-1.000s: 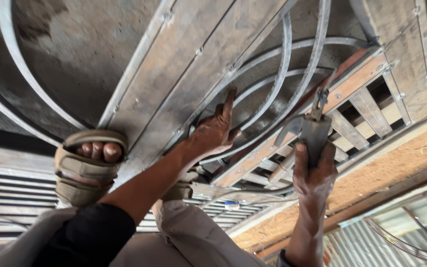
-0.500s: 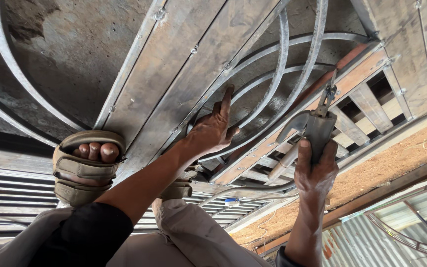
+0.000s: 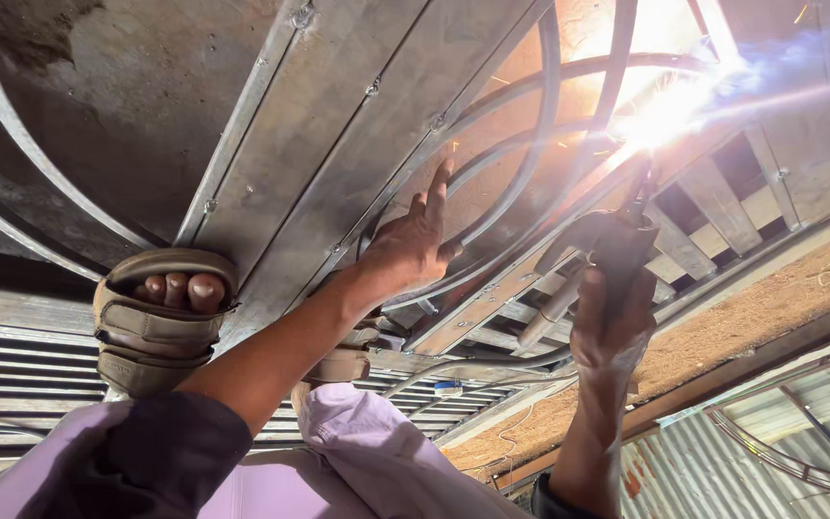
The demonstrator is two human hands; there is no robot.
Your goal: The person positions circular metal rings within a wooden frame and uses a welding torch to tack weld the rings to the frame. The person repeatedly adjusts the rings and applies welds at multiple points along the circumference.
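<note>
The right hand (image 3: 612, 322) has its fingers wrapped tight round the dark handle of a welding electrode holder (image 3: 617, 245), its rod tip sparking white against the curved steel bar (image 3: 617, 77) of the metal gate frame (image 3: 338, 144) lying on the floor. The left hand (image 3: 415, 240) presses open-fingered on the frame, gripping nothing. That steel looks heavy, rigid and hot near the arc; best held well apart from it.

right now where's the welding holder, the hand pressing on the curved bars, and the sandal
welding holder (image 3: 617, 245), head view, on its dark body just above the gripping hand
left hand (image 3: 413, 245), head view, on the back of the hand
sandal (image 3: 151, 327), head view, on the tan straps below the toes
</note>
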